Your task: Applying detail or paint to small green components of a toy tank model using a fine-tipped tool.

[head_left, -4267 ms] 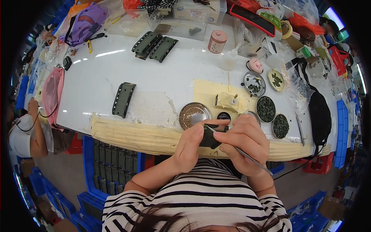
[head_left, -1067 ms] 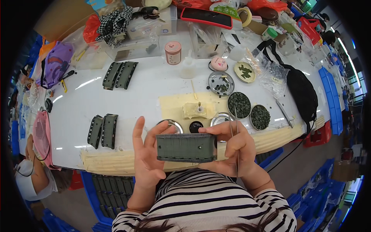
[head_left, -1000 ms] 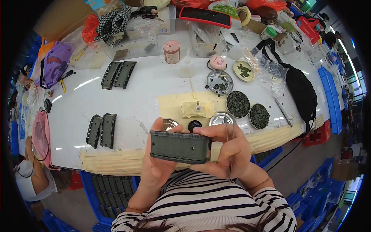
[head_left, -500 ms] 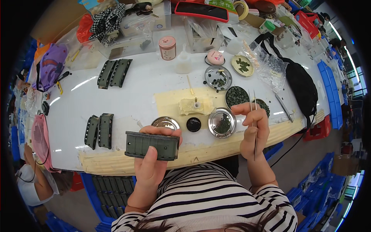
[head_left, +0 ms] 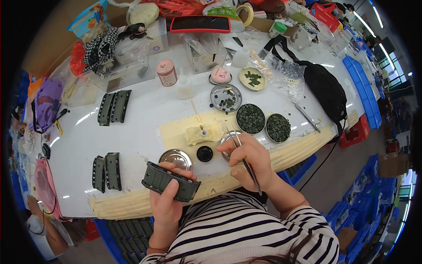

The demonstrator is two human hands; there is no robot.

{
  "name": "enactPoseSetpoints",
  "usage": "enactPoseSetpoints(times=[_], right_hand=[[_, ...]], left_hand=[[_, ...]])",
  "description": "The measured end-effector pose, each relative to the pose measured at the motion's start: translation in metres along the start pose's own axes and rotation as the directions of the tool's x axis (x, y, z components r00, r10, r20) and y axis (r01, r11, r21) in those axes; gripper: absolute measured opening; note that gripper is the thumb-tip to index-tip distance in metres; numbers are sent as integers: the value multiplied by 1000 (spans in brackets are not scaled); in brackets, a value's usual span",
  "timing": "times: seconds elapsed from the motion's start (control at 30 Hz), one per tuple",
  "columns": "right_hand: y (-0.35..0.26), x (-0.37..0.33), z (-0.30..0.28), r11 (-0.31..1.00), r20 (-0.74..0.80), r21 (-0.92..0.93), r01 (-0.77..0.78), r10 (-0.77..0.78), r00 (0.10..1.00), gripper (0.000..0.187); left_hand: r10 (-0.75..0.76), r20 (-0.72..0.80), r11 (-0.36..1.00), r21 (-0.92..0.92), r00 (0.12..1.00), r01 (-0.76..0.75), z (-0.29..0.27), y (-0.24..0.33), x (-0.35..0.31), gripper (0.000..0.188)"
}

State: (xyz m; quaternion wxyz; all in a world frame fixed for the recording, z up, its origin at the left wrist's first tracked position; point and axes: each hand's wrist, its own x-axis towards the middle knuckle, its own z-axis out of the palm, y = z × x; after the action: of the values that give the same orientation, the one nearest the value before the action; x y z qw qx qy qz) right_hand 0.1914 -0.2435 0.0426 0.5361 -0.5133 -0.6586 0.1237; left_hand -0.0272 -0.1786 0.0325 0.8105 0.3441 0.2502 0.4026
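Note:
My left hand (head_left: 165,206) is closed round a dark green, block-like part (head_left: 163,179) with ridged long edges, held tilted over the table's near edge, thumb on its face. In my right hand (head_left: 254,160) are metal tweezers (head_left: 252,175), their parted tips pointing away from me and nothing visible between them. Below that hand a shiny metal dish (head_left: 223,155) is mostly hidden. Beyond the left hand lies another metal dish (head_left: 187,159) with small bits in it. A small black round pot (head_left: 205,154) stands between the dishes.
A taped block (head_left: 193,135) sits on yellow paper. Round tins hold dark green bits (head_left: 250,118). Similar green parts (head_left: 113,171) lie in pairs at left. Farther back are a pink tin (head_left: 166,72), a red-edged phone (head_left: 200,24) and a black bag (head_left: 323,88).
My right hand has come left and turned, bringing the tweezers over the metal dish. The green part has tilted, its right end lower. The whole view has shifted.

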Motion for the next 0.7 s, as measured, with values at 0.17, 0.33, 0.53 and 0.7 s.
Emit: enactPoseSetpoints(times=[0.17, 0.33, 0.53, 0.7], right_hand=[[3, 2, -17, 999, -22, 2, -44, 44, 999, 25], [0, 5, -34, 943, -30, -58, -327, 326, 945, 35], [12, -11, -32, 862, -33, -176, -475, 477, 878, 11], [13, -12, -28, 849, -42, -284, -445, 453, 891, 11]], left_hand=[[8, -4, 999, -40, 1000, -8, -2, 2, 6, 34], [16, 5, 999, -41, 1000, -16, -6, 3, 6, 33], [-29, -14, 999, -26, 999, 29, 2, -3, 5, 27], [-57, -42, 998, 3, 998, 57, 2, -5, 6, 30]])
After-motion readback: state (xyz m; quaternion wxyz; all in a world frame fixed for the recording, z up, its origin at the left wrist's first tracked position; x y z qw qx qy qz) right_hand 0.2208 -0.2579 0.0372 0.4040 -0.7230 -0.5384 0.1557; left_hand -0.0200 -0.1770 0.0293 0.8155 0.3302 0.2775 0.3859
